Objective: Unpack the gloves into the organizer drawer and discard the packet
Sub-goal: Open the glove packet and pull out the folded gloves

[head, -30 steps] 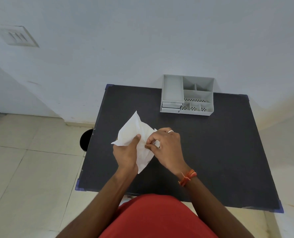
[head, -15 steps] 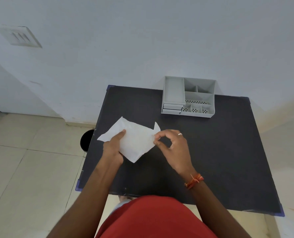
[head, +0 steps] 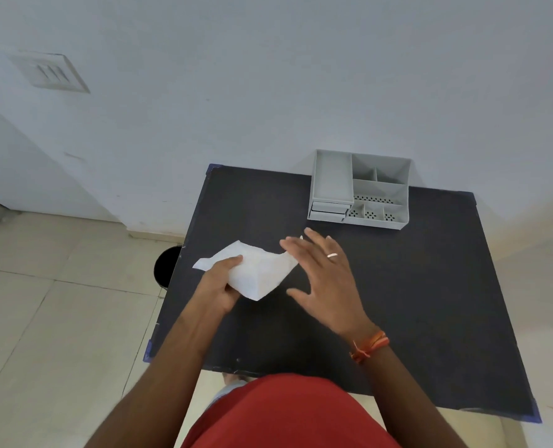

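Holding the white packet alone now, left hand pinches its left corner, thumb on top; half a second ago the right hand pinched the other end, now it's let go, fingers spread flat, hovering just beside it. Looks like the packet is torn open, gloves not out yet. Packet: thin, crinkly, papery, puffed. Grey plastic organizer at far table edge, boxy compartments, drawers closed; black bin left of the table.
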